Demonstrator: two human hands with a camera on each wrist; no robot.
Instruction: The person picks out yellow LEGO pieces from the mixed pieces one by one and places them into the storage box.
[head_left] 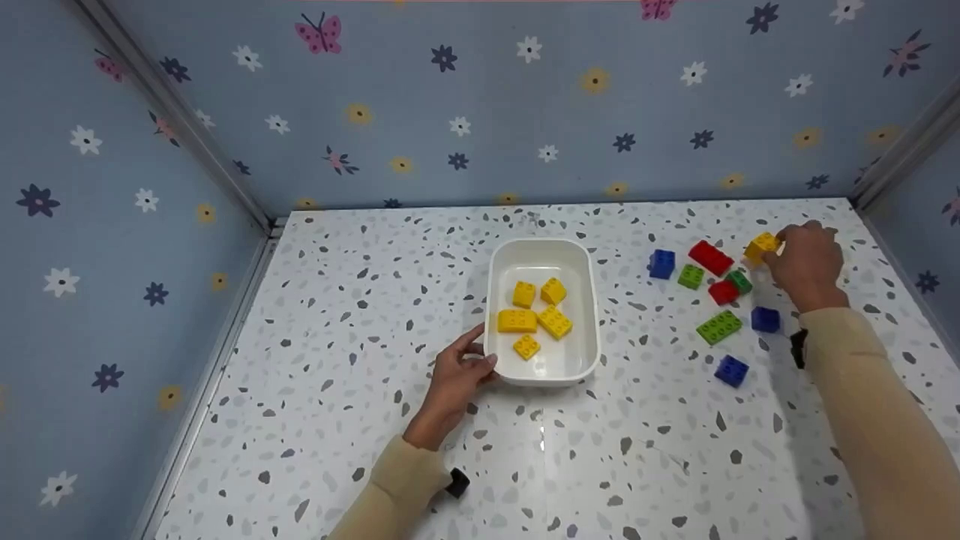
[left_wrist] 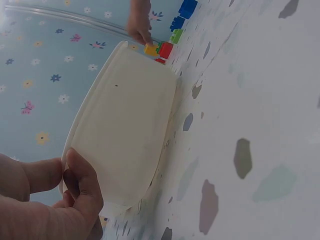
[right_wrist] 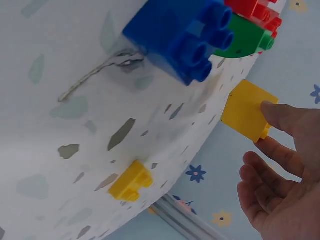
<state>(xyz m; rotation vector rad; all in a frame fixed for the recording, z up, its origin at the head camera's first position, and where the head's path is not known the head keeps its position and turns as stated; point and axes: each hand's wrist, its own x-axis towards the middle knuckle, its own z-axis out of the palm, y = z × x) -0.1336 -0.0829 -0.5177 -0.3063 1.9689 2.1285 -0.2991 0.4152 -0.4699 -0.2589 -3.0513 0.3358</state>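
Note:
A white plastic tub holds several yellow building blocks. My left hand grips its near left corner, with thumb and fingers on the rim in the left wrist view. Over at the far right, my right hand pinches a yellow block between thumb and index finger, the other fingers curled beside it. Another yellow block lies on the table in the right wrist view; the hand hides it from the head view.
Left of the right hand lie a red block, a small light green block, a long green block and several blue blocks. A dark green block touches another red one. Flowered walls bound the speckled table.

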